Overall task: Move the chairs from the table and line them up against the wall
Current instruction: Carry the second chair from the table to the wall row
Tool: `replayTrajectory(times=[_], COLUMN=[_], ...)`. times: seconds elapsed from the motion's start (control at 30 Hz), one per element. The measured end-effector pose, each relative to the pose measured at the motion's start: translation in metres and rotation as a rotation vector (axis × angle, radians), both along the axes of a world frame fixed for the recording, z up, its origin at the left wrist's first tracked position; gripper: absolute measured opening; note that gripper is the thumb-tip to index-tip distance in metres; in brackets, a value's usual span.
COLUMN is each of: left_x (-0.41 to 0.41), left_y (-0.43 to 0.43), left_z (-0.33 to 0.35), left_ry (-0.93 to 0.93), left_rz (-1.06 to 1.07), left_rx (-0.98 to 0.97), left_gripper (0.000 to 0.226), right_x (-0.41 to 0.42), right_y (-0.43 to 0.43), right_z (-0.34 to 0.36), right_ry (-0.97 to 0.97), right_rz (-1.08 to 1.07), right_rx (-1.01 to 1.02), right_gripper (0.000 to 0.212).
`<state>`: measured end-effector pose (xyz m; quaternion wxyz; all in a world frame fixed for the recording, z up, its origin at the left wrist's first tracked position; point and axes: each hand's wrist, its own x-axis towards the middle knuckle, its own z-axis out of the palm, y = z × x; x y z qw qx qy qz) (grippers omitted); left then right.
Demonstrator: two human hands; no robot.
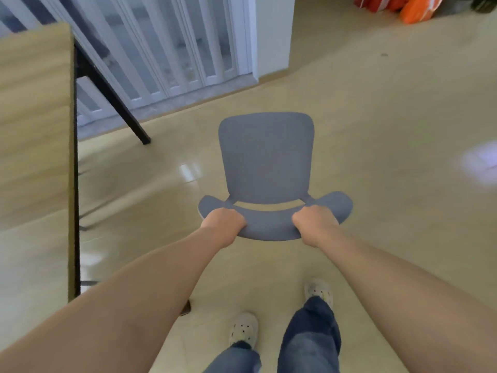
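A grey-blue plastic chair (266, 160) is in front of me, seen from above, its seat pointing away and its curved backrest nearest me. My left hand (224, 223) grips the top of the backrest on the left side. My right hand (313, 223) grips the same backrest on the right side. The chair's legs are hidden under the seat. The wooden table (35, 130) runs along the left edge of the view, its black leg (115, 98) slanting down to the floor.
A white folding door with narrow panels (166, 49) stands ahead left, ending at a white wall corner (274, 36). Orange bags (414, 9) lie at the far right on the glossy beige floor (390, 117). My feet in white clogs are below.
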<state>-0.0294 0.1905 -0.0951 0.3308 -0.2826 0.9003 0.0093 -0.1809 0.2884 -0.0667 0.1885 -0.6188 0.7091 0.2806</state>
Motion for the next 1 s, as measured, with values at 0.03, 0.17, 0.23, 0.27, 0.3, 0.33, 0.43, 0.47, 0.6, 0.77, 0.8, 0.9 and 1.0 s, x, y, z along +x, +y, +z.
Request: replayTrajectory(times=[0.03, 0.17, 0.23, 0.27, 0.3, 0.33, 0.43, 0.47, 0.6, 0.77, 0.8, 0.9, 1.0], left_x=[0.01, 0.048, 0.06, 0.066, 0.07, 0.074, 0.085, 0.089, 0.11, 0.136, 0.142, 0.161, 0.177], left_y=[0.006, 0.016, 0.024, 0.03, 0.035, 0.041, 0.065, 0.071, 0.106, 0.161, 0.173, 0.201, 0.213], left_z=[0.001, 0.0, 0.0, 0.001, 0.001, 0.001, 0.006, 0.007, 0.009, 0.009, 0.009, 0.009, 0.01], left_ry=[-0.001, -0.015, -0.022, -0.013, -0.003, -0.004, 0.011, 0.016, 0.03, 0.028, 0.023, 0.017, 0.006], left_rz=[-0.013, -0.122, -0.149, -0.165, -0.175, -0.186, -0.21, -0.219, -0.266, -0.258, -0.263, -0.285, -0.291], left_rx=[0.004, 0.006, 0.014, 0.016, 0.02, 0.015, 0.026, 0.025, 0.029, 0.052, 0.057, 0.066, 0.057], left_gripper=[0.04, 0.038, 0.037, 0.037, 0.036, 0.036, 0.036, 0.035, 0.033, 0.029, 0.029, 0.03, 0.031], right_x=[0.011, 0.058, 0.074, 0.083, 0.088, 0.092, 0.108, 0.113, 0.135, 0.161, 0.167, 0.187, 0.206], right_y=[0.007, 0.035, 0.049, 0.057, 0.064, 0.07, 0.096, 0.105, 0.145, 0.204, 0.216, 0.242, 0.257], right_z=[-0.002, -0.009, -0.007, -0.004, -0.003, -0.002, 0.002, 0.004, 0.005, 0.005, 0.006, 0.008, 0.01], right_ry=[0.002, -0.041, -0.027, -0.025, -0.026, -0.015, 0.004, 0.006, 0.006, 0.023, 0.025, 0.011, 0.011], right_rz=[-0.016, -0.068, -0.093, -0.107, -0.122, -0.126, -0.16, -0.168, -0.171, -0.203, -0.208, -0.224, -0.231], right_rx=[0.009, 0.015, 0.012, 0.008, -0.003, 0.001, -0.011, -0.022, -0.043, -0.07, -0.063, -0.043, -0.031], right_gripper=[0.031, 0.024, 0.023, 0.025, 0.027, 0.028, 0.029, 0.029, 0.029, 0.031, 0.031, 0.032, 0.032])
